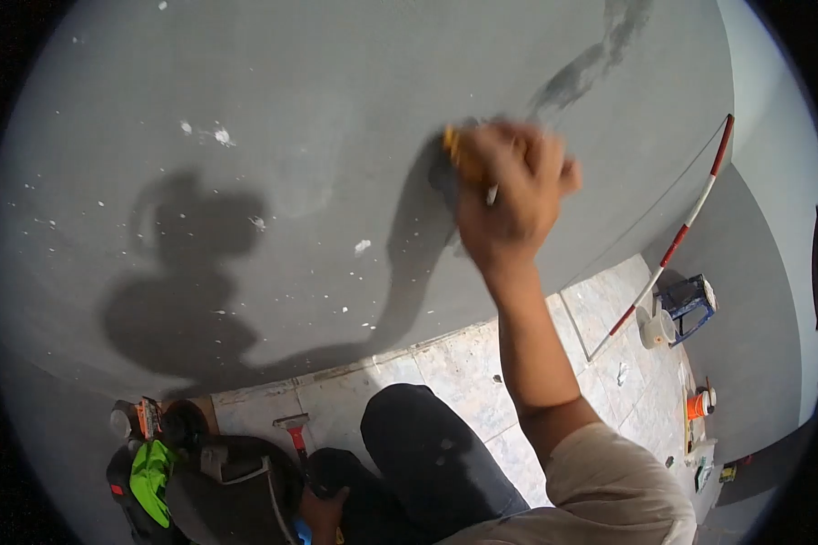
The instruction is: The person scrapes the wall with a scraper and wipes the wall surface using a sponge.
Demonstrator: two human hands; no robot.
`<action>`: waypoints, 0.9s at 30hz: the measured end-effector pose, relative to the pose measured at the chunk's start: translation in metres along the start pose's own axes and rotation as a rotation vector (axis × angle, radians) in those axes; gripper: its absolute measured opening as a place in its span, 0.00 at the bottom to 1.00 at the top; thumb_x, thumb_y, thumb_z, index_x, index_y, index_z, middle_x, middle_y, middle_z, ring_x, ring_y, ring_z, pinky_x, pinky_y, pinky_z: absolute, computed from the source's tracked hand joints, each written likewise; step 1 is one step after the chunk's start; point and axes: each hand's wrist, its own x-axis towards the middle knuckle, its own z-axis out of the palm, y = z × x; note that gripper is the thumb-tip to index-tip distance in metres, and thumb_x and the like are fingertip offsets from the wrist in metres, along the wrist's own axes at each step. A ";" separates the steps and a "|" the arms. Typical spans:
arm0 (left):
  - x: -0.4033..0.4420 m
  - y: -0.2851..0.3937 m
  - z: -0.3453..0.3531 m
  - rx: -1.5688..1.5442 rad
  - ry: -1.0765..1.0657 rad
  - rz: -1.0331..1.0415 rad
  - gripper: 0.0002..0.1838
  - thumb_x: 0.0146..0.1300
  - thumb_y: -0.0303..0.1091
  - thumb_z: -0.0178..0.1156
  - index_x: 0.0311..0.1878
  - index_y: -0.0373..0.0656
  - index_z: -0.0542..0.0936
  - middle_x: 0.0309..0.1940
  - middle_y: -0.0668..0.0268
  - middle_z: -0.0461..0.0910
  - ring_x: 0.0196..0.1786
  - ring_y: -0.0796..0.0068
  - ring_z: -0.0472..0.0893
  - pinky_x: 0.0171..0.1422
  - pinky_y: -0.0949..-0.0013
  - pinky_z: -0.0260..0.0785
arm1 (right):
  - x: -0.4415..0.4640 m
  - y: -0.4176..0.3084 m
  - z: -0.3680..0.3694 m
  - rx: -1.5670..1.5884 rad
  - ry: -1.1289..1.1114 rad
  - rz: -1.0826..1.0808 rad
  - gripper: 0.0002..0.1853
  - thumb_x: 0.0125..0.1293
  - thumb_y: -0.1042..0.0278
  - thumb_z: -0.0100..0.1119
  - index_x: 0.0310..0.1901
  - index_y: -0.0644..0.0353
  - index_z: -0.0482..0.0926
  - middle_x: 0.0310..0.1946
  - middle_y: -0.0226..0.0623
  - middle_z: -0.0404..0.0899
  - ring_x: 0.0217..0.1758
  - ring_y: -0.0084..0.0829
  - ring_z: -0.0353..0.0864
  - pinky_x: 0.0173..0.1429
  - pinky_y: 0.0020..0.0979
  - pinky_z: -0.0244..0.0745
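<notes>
My right hand is raised against the grey wall, smeared by motion. Its fingers are closed round a small yellow-orange tool; the blur hides its exact kind. Dark smudges mark the wall around the tool and above it to the right. Low in the view, beside my dark-trousered knee, my left hand is partly hidden and closed. A scraper with a wide blade and red neck rises from it, blade upward, its handle running into the fingers.
White specks dot the wall, where my shadow falls. At left are a dark bag and a bright green cloth. A red-and-white pole leans at right, near a blue stool, a whitish bucket and an orange container on the tiled floor.
</notes>
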 end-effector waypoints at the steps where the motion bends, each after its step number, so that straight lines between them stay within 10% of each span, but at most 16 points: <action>1: -0.004 0.002 0.001 0.002 -0.011 -0.007 0.44 0.41 0.45 0.87 0.62 0.37 0.81 0.52 0.53 0.88 0.56 0.50 0.87 0.62 0.54 0.77 | 0.026 -0.001 -0.001 0.031 0.032 0.000 0.21 0.49 0.81 0.69 0.45 0.46 0.90 0.46 0.28 0.84 0.51 0.31 0.81 0.60 0.37 0.58; 16: -0.008 0.020 -0.006 0.072 0.031 -0.096 0.39 0.41 0.47 0.87 0.56 0.39 0.83 0.50 0.53 0.88 0.55 0.51 0.87 0.60 0.53 0.78 | 0.031 -0.001 -0.006 0.041 -0.020 0.067 0.24 0.45 0.84 0.67 0.46 0.51 0.90 0.44 0.29 0.84 0.51 0.29 0.81 0.63 0.35 0.56; 27: -0.001 0.002 0.002 0.114 0.077 -0.002 0.40 0.46 0.58 0.83 0.56 0.40 0.83 0.46 0.54 0.89 0.52 0.48 0.88 0.59 0.49 0.79 | -0.061 -0.031 -0.056 0.205 -0.065 0.150 0.19 0.56 0.88 0.72 0.50 0.64 0.85 0.44 0.43 0.85 0.48 0.43 0.82 0.56 0.39 0.76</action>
